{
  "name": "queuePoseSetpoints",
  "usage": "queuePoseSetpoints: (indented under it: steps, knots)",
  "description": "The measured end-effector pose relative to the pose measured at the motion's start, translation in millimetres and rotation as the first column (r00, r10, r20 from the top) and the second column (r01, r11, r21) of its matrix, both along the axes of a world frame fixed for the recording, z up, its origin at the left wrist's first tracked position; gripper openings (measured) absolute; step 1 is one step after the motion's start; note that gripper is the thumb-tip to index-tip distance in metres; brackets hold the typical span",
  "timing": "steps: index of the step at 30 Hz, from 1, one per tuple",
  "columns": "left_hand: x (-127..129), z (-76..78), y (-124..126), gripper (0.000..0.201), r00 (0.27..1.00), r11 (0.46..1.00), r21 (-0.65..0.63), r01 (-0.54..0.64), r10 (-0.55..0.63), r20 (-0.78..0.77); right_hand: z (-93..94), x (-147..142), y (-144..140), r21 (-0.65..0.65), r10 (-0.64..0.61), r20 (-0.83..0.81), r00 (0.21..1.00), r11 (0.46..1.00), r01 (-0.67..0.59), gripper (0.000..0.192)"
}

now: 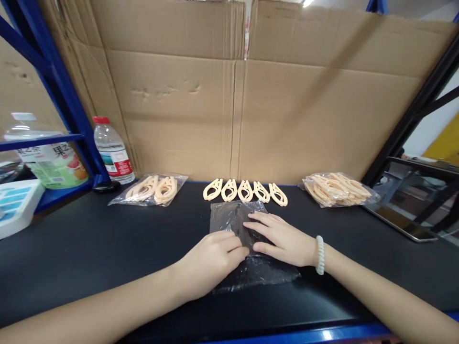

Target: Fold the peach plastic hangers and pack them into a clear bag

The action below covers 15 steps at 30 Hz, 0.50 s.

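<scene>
A clear plastic bag [251, 272] lies flat on the black tabletop in front of me. My left hand [218, 260] is closed over the bag's left side, thumb and fingers pinched on the film. On the bag's upper right rests my right hand [278, 236], its fingers spread and a pale coiled band on the wrist. Just beyond the bag, several cream folding clothes hangers [245, 191] stand in a row. They look folded into loop shapes. What lies under my palms is hidden.
Filled bags of hangers lie at the left [152, 190] and right [337, 189]. A red-capped water bottle [113, 153] stands back left, near a white tray [17, 208]. Cardboard [172, 105] walls the back. A dark glossy panel [401, 220] sits at right.
</scene>
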<state>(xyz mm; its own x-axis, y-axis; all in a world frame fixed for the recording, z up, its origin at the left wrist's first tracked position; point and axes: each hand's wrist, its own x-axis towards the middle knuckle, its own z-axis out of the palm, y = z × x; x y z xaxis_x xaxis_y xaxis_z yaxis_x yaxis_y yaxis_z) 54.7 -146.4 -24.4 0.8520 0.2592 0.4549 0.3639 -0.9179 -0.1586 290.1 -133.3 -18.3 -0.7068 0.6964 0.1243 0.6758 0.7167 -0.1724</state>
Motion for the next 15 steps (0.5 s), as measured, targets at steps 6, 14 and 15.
queuePoseSetpoints:
  steps: [6, 14, 15]
  knots:
    - [1, 2.5, 0, 0.027, 0.998, 0.998, -0.045, -0.036, 0.038, 0.046, 2.4, -1, -1, 0.049, 0.028, -0.063, 0.998, 0.999, -0.025, 0.045]
    - [2, 2.9, -1, 0.026, 0.994, 0.998, -0.065, -0.023, 0.029, 0.102, 10.9, -10, -7, 0.098, 0.181, -0.232, 0.956, 0.982, -0.163, 0.015]
    - [2, 2.4, -2, 0.025, 0.994, 0.997, -0.069, -0.032, 0.039, 0.101, 9.2, -11, -6, 0.094, 0.192, -0.244, 0.951, 0.98, -0.174, 0.007]
